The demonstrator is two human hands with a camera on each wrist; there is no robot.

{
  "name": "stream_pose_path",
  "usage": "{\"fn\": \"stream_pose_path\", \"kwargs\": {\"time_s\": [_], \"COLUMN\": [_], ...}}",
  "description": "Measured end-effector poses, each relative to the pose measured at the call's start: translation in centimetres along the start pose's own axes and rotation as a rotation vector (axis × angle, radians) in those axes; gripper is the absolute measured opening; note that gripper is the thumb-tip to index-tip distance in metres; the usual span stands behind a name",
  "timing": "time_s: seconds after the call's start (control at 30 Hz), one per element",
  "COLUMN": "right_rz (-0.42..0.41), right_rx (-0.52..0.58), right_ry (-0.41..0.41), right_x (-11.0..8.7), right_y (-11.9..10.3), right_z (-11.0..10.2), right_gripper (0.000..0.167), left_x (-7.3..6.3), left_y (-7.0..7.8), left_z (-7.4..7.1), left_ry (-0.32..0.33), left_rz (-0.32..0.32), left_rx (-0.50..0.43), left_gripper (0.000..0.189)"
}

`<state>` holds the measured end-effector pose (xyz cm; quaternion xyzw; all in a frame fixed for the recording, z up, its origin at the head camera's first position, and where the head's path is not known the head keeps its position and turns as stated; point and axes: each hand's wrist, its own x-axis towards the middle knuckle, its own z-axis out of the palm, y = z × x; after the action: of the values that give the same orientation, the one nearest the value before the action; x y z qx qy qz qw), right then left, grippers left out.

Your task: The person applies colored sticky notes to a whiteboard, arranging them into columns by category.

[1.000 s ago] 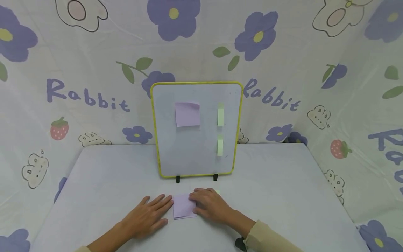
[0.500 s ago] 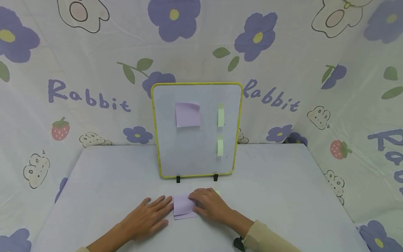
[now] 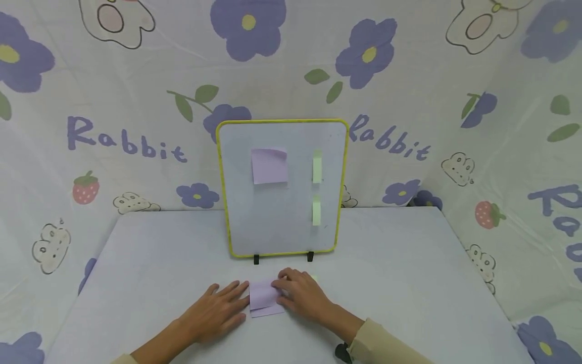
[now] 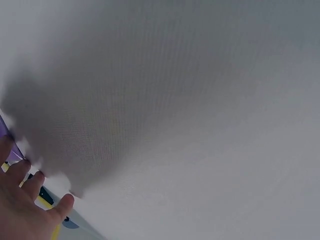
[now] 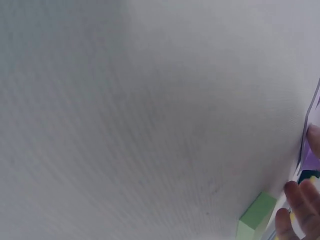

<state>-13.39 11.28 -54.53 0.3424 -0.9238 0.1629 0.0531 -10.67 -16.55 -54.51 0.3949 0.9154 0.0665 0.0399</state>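
Note:
A lilac sticky note pad lies on the table in front of the whiteboard. Its top sticky note sits skewed, so a strip of the pad shows below its lower edge. My left hand lies flat, spread fingertips right at the pad's left edge. At the right edge, my right hand pinches the top note between thumb and fingers. The right wrist view catches only some fingers of that hand, with a green sticky note pad beside them.
Behind the hands stands a yellow-framed whiteboard on black feet. It bears a lilac note and two narrow green notes, an upper one and a lower one. A dark object lies by the right sleeve.
The top note's lower edge has lifted and shifted upward, showing more of the pad underneath. My right fingers have moved slightly; the left hand stays at the pad's edge.

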Motion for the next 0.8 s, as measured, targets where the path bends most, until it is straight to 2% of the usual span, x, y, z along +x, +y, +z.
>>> {"fn": "stream_pose_path", "kwargs": {"time_s": [0.13, 0.53, 0.8], "right_rz": [0.031, 0.076, 0.171], "right_rx": [0.007, 0.108, 0.255], "right_ry": [0.001, -0.041, -0.031], "right_x": [0.0, 0.48, 0.92], "right_y": [-0.02, -0.05, -0.22], "right_z": [0.03, 0.11, -0.01], "right_gripper": [0.033, 0.023, 0.024], "left_x": [0.03, 0.06, 0.06], "left_y": [-0.01, 0.02, -0.1], "left_z": [-0.05, 0.03, -0.06], "left_ry": [-0.001, 0.002, 0.011], "left_rz": [-0.004, -0.001, -0.003], "left_rx": [-0.004, -0.023, -0.033], "left_gripper": [0.046, 0.045, 0.044]}}
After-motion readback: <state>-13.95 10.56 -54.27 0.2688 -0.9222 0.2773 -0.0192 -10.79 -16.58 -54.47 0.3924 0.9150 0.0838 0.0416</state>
